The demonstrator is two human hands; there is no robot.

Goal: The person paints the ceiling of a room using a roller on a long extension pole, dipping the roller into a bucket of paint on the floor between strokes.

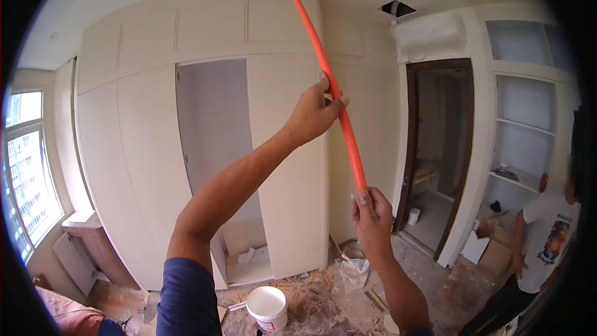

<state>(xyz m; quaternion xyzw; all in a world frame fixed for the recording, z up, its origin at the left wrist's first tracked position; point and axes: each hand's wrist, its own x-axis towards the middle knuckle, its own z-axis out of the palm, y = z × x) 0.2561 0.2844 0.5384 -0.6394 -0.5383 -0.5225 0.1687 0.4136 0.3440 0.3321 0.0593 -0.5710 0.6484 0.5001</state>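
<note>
A long orange pole [349,143] slants up and to the left in front of me, its top end near the ceiling at the upper edge of the picture. My left hand [315,112] is closed round its middle, with the arm raised and stretched forward. Lower down, my right hand [372,211] grips the bottom end. Whatever the pole's upper tip carries, if anything, is cut off from view. Behind the pole stands a tall cream built-in wardrobe [286,168] with one section open.
A white bucket [267,308] stands on the littered floor [311,311] below me. At the right, a person in a white T-shirt [547,242] stands beside built-in shelves [525,106] and cardboard [495,255]. A dark-framed doorway [438,149] opens at the back right; a window [31,168] is at the left.
</note>
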